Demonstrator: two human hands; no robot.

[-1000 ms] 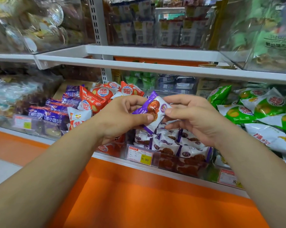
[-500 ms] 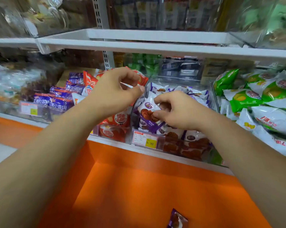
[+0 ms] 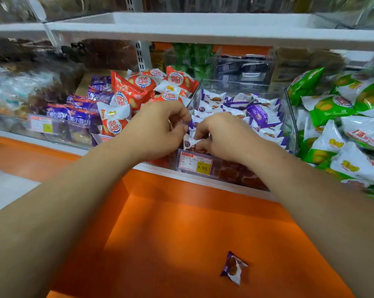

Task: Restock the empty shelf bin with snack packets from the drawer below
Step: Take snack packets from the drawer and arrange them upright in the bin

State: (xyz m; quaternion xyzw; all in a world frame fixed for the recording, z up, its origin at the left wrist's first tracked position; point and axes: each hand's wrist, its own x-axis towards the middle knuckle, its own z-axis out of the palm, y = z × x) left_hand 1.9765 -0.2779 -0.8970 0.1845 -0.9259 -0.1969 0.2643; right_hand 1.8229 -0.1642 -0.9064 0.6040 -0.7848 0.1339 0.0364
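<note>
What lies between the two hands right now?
A purple-and-white snack packet, pinched from either side by the left hand and the right hand; head view.

Bare forearms (image 3: 78, 196); bare left hand (image 3: 158, 130), right hand (image 3: 223, 135).

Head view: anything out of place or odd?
Yes: one small purple-and-white snack packet lies alone on the orange drawer floor, apart from the matching packets piled in the clear plastic shelf bin above. Looks dropped or left behind.
</note>
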